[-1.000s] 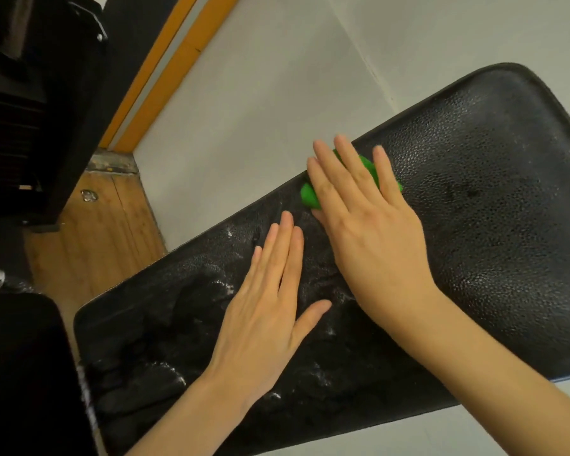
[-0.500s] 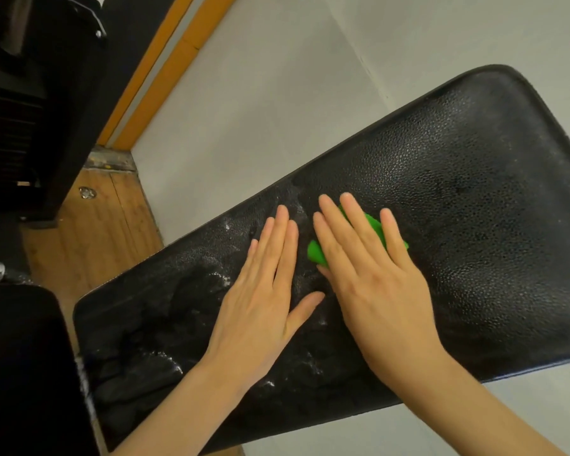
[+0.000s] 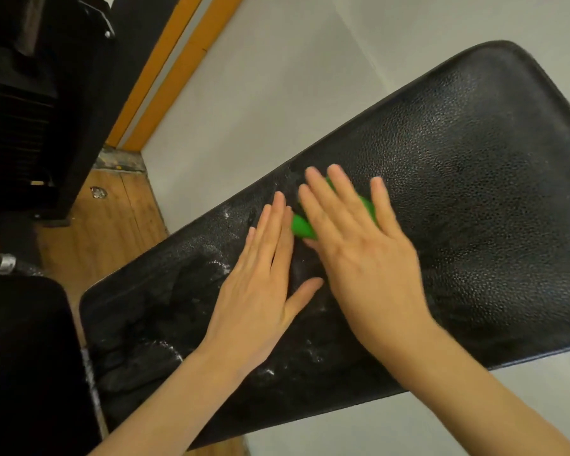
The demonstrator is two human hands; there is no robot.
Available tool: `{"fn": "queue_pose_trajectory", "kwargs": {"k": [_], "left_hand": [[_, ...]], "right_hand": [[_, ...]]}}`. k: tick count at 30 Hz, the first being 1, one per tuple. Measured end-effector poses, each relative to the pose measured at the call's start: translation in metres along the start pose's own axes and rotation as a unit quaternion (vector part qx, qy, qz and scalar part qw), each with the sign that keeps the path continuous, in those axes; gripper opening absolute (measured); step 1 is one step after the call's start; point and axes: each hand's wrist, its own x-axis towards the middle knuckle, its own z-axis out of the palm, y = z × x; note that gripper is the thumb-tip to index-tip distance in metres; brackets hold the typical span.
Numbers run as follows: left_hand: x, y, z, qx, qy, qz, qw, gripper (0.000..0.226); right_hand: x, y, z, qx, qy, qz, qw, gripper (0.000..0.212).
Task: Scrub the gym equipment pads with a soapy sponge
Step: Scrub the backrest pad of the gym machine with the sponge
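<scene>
Sponge (image 3: 301, 226), green, sits mid-pad (image 3: 474, 199) under our flat, straight-fingered right hand (image 3: 359, 255), left hand (image 3: 260, 291) spread flat at its 8 o'clock bracing; risk, we judge: unpinched sponge skids out on suds, or left palm slips.

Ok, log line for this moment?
step: scrubbing | right hand: flat on sponge | left hand: flat on pad | suds: lower-left

View: single head-worn wide-angle camera (no second view).
Facing: forward and steeply down onto the black pad (image 3: 458, 199).
Range: close; both forearms enter from the bottom edge.
</scene>
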Motion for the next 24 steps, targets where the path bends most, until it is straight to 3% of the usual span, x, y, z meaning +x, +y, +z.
{"fn": "queue_pose_trajectory", "kwargs": {"k": [5,10,14,16,21,24], "left_hand": [[-0.001,0.0,0.003,0.022,0.008,0.002,1.0,0.08],[0.0,-0.001,0.004,-0.011,0.01,0.003,1.0,0.081],[0.0,0.001,0.002,-0.003,0.008,0.004,1.0,0.08],[0.0,0.001,0.002,-0.007,0.007,0.004,1.0,0.08],[-0.001,-0.001,0.001,-0.008,0.0,0.008,1.0,0.082],[-0.001,0.0,-0.001,0.0,-0.001,0.006,1.0,0.081]], "right_hand": [[-0.005,0.037,-0.014,0.007,0.051,0.095,0.994,0.047],[-0.014,-0.005,0.005,0.015,0.013,-0.008,1.0,0.049],[-0.015,0.05,-0.016,0.02,0.05,0.078,0.995,0.045],[-0.015,0.045,-0.018,0.025,0.058,0.107,0.992,0.046],[-0.039,-0.009,0.002,0.03,0.004,0.0,1.0,0.051],[-0.036,0.028,-0.011,0.028,0.035,0.064,0.997,0.048]]}}
